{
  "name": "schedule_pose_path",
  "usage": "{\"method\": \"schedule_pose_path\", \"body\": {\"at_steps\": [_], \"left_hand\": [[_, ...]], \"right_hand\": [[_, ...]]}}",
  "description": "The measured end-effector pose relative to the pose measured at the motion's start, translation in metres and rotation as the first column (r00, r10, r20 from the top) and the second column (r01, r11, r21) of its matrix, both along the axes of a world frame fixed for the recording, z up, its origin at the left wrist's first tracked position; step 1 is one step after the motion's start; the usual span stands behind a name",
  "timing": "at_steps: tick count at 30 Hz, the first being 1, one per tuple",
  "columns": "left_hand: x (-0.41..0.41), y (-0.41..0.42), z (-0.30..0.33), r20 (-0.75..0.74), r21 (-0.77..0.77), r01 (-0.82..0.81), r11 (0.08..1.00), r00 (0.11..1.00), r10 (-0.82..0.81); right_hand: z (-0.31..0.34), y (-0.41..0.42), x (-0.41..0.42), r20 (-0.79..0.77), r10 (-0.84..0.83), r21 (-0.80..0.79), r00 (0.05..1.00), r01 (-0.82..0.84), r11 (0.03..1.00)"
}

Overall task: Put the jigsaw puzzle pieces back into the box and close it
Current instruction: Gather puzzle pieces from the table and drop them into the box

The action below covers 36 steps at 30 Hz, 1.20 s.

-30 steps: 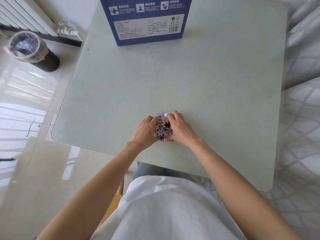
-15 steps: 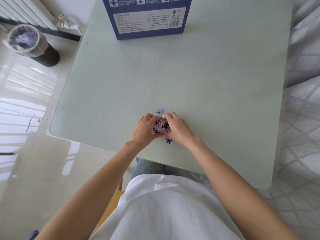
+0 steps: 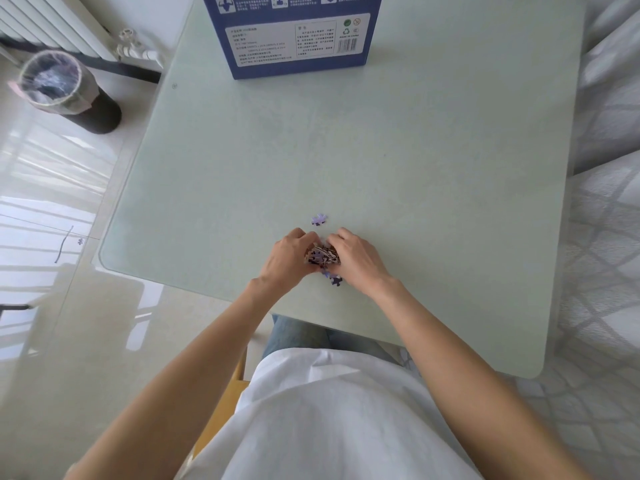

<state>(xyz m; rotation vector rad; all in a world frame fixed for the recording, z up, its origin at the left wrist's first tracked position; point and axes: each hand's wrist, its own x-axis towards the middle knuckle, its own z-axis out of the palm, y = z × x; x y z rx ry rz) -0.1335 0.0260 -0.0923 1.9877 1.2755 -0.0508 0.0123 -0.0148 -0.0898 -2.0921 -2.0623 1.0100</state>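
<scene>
A heap of purple and dark jigsaw pieces [image 3: 322, 255] is squeezed between my left hand [image 3: 285, 261] and my right hand [image 3: 358, 259], near the front edge of the pale green table [image 3: 398, 150]. Both hands cup the heap from either side. One lilac piece [image 3: 319, 219] lies loose just beyond my fingers. Another dark piece [image 3: 335, 280] lies under my right wrist side. The blue puzzle box [image 3: 294, 36] stands at the far edge of the table, its printed side facing me; its top is out of frame.
A dark bin with a plastic liner [image 3: 62, 88] stands on the floor to the left, by a white radiator [image 3: 52, 22]. One stray piece [image 3: 80, 241] lies on the floor at left. Patterned grey fabric [image 3: 602, 237] borders the table on the right.
My hands pressed the heap tighter and drew it slightly toward me, leaving one lilac piece behind beyond the fingers and a dark piece below the heap.
</scene>
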Motion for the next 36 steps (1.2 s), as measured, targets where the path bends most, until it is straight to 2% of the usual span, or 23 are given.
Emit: {"method": "schedule_pose_path", "body": {"at_steps": [9, 13, 19, 24, 27, 31, 36], "left_hand": [[-0.003, 0.004, -0.002, 0.040, -0.095, -0.063, 0.993, 0.997, 0.067], [-0.004, 0.007, -0.001, 0.075, -0.111, -0.114, 0.987, 0.990, 0.123], [-0.008, 0.016, -0.003, 0.100, -0.108, -0.133, 0.985, 0.985, 0.144], [-0.012, 0.031, -0.005, 0.101, -0.170, -0.159, 0.973, 0.979, 0.177], [-0.015, 0.041, -0.005, 0.115, -0.218, -0.181, 0.959, 0.971, 0.209], [-0.016, 0.057, 0.011, 0.176, -0.263, -0.179, 0.948, 0.957, 0.230], [-0.012, 0.081, 0.070, 0.321, -0.217, -0.103, 0.971, 0.932, 0.170]], "right_hand": [[0.000, 0.002, 0.011, -0.100, -0.157, -0.001, 0.983, 0.157, 0.988], [-0.003, 0.001, 0.014, -0.207, -0.265, -0.022, 0.942, 0.266, 0.964], [0.001, 0.007, 0.012, -0.223, -0.319, -0.044, 0.921, 0.317, 0.947], [0.001, 0.016, 0.016, -0.358, -0.470, -0.204, 0.807, 0.424, 0.882], [0.000, 0.019, 0.023, -0.392, -0.561, -0.243, 0.730, 0.506, 0.828], [0.018, 0.030, 0.025, -0.452, -0.593, -0.238, 0.666, 0.551, 0.800], [0.079, 0.057, 0.023, -0.582, -0.521, -0.135, 0.624, 0.559, 0.818]]}}
